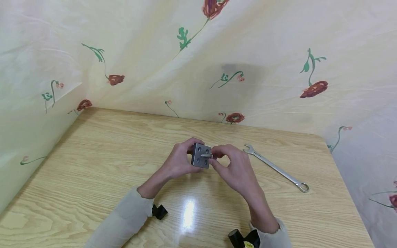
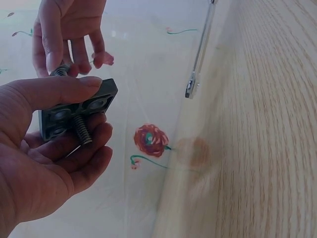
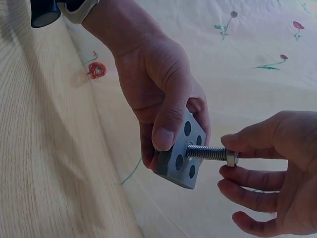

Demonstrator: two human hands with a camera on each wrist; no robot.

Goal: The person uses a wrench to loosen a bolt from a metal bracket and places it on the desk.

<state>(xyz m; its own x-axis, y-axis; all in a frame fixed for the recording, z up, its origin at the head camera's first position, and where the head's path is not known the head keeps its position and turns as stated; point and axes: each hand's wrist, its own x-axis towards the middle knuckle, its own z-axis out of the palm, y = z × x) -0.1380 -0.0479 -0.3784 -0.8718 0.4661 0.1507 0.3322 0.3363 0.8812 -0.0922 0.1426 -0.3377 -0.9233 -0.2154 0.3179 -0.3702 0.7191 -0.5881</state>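
My left hand (image 1: 178, 162) grips a square grey metal block (image 1: 196, 162) by its edges, above the table. Several round holes show in the block's face. A threaded bolt (image 3: 208, 152) runs through the middle of the block, its hex head standing well clear of the face. Thumb and fingers of my right hand (image 1: 238, 170) pinch that head in the right wrist view. On the block's other side, the bolt's threaded end (image 2: 83, 131) sticks out near the left fingers.
A combination wrench (image 1: 276, 167) lies on the wooden table (image 1: 93, 165), to the right of my hands. Behind the table and at its sides hangs a pale cloth (image 1: 149, 69) with printed flowers.
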